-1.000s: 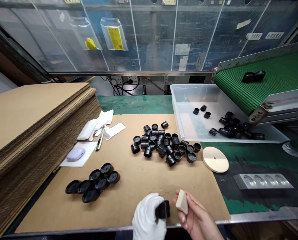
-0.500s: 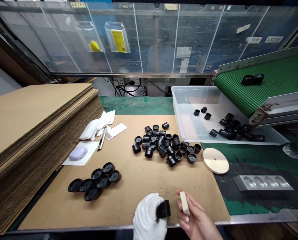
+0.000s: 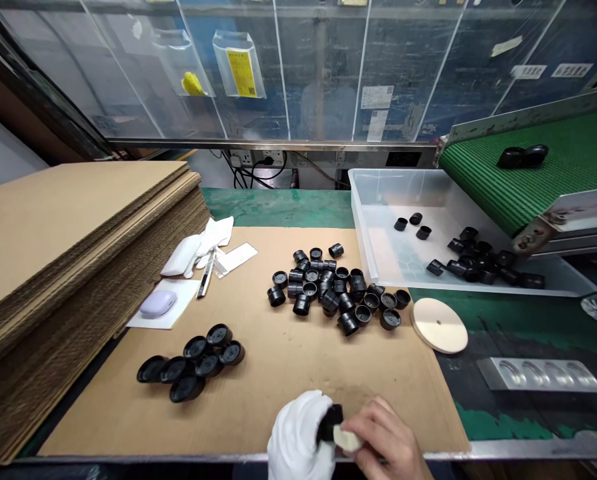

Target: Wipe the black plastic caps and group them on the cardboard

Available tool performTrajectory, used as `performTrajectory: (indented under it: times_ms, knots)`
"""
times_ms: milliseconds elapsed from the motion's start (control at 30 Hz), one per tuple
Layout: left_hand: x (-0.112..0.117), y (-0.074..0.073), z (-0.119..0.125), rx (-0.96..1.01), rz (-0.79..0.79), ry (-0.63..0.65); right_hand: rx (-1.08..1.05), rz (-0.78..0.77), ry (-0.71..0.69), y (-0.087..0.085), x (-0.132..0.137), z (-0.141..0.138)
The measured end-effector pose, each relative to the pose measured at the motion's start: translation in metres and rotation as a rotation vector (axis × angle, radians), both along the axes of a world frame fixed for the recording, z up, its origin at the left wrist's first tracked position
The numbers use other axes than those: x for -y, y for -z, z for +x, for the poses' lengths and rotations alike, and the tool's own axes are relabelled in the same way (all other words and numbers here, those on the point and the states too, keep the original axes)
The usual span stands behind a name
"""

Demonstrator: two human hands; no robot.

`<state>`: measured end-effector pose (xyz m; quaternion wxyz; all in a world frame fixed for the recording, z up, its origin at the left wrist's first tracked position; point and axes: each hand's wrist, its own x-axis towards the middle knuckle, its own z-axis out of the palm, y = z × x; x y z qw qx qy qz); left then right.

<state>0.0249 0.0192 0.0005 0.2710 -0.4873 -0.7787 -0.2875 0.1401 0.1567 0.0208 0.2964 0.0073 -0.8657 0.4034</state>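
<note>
My left hand (image 3: 298,437), in a white glove, is closed around a black plastic cap (image 3: 329,421) near the front edge of the table. Bare-skinned, my right hand (image 3: 385,440) pinches a small cream-coloured block (image 3: 347,439) right up against the cap's right side. Whether block and cap touch cannot be made out. Beyond the hands lies a loose pile of black caps (image 3: 328,283) on the cardboard sheet (image 3: 278,373). To the left, a group of several black caps (image 3: 198,360) sits with open sides up.
A translucent tray (image 3: 378,267) of black caps stands back right under a green conveyor (image 3: 573,147) carrying more. At right are a cream disc (image 3: 439,325) and a metal block with round hollows (image 3: 543,375). Stacked cardboard (image 3: 88,267), a cutter (image 3: 205,277) and a glove (image 3: 193,250) lie left.
My right hand has moved left and turned over, bringing the cream block from apart up to the cap. My left hand keeps its hold. The view has shifted slightly.
</note>
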Motion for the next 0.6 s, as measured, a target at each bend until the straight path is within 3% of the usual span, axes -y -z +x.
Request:
performTrajectory:
  times_ms: [300,600]
  knots:
    - [0.005,0.002,0.001,0.026,0.015,0.000,0.025,0.254,-0.101,-0.013,-0.001,-0.017]
    - [0.003,0.001,0.004,0.097,0.045,-0.003,0.081,0.270,-0.199,-0.021,-0.005,-0.017]
